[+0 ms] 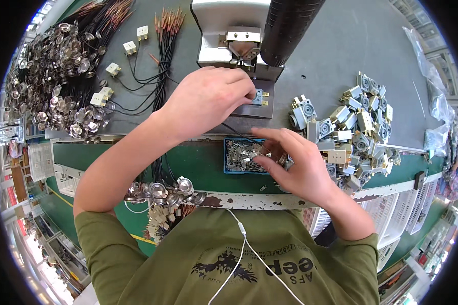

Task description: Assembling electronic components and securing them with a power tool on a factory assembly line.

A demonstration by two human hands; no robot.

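Note:
My left hand (pixel 211 96) reaches across to the press (pixel 244 48). Its fingertips close on a small grey-blue switch (pixel 259 96) with brass blade terminals, which rests on the metal plate at the press's foot. Below it and to the right, my right hand (pixel 303 162) hovers over a blue tray (pixel 225 162) of small metal terminals (pixel 243 154). Its thumb and forefinger are curved and apart. A thin black wire (pixel 236 130) runs from beneath my left hand toward the right fingers; its end is hidden there.
Grey switches (pixel 353 122) lie heaped on the right. On the left are a pile of wired metal discs (pixel 66 76), a black wire bundle (pixel 163 66) and several white connectors (pixel 130 48). A thick black column (pixel 290 30) rises beside the press. More discs (pixel 160 190) hang near the front edge.

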